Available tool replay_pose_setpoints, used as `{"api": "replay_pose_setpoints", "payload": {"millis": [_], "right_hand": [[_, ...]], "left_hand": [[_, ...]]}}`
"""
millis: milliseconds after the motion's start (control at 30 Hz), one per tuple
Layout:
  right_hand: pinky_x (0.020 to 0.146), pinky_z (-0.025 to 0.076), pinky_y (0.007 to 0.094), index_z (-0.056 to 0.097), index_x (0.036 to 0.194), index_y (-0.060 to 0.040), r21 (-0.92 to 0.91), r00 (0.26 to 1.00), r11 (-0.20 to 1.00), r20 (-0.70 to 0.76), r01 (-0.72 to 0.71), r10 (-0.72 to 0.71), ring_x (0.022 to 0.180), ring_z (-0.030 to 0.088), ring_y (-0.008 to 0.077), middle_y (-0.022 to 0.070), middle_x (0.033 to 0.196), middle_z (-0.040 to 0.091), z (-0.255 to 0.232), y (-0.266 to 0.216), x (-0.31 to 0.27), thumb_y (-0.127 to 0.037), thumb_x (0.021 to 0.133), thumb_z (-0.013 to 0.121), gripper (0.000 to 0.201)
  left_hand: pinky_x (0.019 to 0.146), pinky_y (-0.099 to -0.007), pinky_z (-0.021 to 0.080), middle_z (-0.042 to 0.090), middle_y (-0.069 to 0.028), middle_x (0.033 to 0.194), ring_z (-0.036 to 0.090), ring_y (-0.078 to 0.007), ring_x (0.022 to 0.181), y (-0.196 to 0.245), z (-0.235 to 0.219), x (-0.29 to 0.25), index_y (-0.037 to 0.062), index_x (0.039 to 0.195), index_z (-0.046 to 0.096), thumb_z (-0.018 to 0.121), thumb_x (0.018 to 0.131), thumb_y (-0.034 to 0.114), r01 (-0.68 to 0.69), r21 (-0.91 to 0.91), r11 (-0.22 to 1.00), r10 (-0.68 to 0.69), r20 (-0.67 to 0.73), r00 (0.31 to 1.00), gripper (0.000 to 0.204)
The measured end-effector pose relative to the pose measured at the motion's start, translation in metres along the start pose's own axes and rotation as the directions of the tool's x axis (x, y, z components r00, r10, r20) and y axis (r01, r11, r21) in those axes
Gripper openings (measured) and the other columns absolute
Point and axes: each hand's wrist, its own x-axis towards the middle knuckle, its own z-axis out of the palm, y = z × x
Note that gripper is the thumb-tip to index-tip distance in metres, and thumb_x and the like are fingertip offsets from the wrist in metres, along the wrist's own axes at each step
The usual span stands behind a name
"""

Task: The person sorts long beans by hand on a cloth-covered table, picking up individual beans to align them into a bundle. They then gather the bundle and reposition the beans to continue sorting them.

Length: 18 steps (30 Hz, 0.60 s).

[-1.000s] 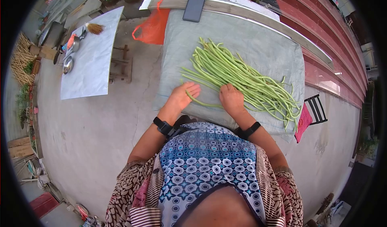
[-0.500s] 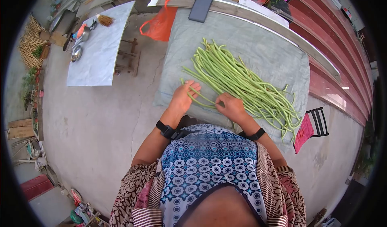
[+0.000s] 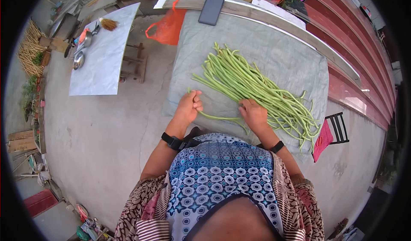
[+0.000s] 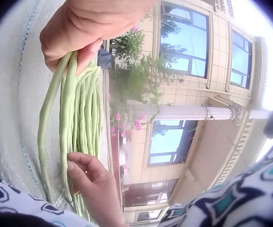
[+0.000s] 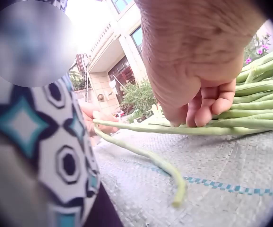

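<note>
A heap of long green beans [image 3: 257, 85] lies slantwise across a cloth-covered table [image 3: 184, 61]. My left hand [image 3: 187, 106] grips one long bean [image 3: 220, 118] near its end, fingers curled round it. The rest of that bean trails right over the table's near edge; in the right wrist view the bean [image 5: 150, 153] bends down to a cut-looking tip. At the heap's near edge is my right hand [image 3: 254, 114]. The left wrist view shows the right hand [image 4: 96, 184] with thumb and forefinger pinching another bean [image 4: 65, 127], which runs up to the left hand [image 4: 86, 28].
A phone [image 3: 211, 10] lies at the table's far edge beside a long board [image 3: 274, 16]. An orange plastic bag [image 3: 169, 27] hangs at the far left corner. To the left stands a white table [image 3: 100, 61] with a brush [image 3: 108, 24] and metal bowls. A folding stool [image 3: 338, 127] stands right.
My left hand's fingers have curled round the bean they loosely held. My right hand has left that bean's lower part and moved right to the heap's edge.
</note>
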Motion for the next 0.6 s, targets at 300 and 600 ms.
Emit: {"api": "replay_pose_setpoints", "payload": {"millis": [300,600], "right_hand": [[0.057,0.05,0.0379,0.062,0.098,-0.0148,-0.13,0.951,0.991,-0.303,0.019,-0.058,0.064,0.061,0.0266,0.0041,0.089,0.057,0.03,-0.04,0.013,-0.019,0.079,0.067,0.02],[0.056,0.051,0.0385,0.064,0.101,-0.0164,-0.281,0.959,0.95,-0.278,-0.139,0.058,0.063,0.062,0.0256,0.0026,0.093,0.057,0.055,-0.059,0.028,-0.019,0.08,0.066,0.021]], "left_hand": [[0.07,-0.0357,0.048,0.055,-0.0091,0.094,0.056,-0.02,0.08,0.016,-0.009,0.005,0.0028,0.108,0.05,0.043,0.1,0.017,-0.075,0.177,0.981,0.072,0.026,0.997,0.017],[0.091,-0.0505,0.049,0.055,-0.018,0.111,0.058,-0.033,0.102,0.014,-0.004,0.014,0.0021,0.121,0.043,0.043,0.098,0.013,0.103,0.101,0.99,-0.108,0.047,0.993,0.025]]}}
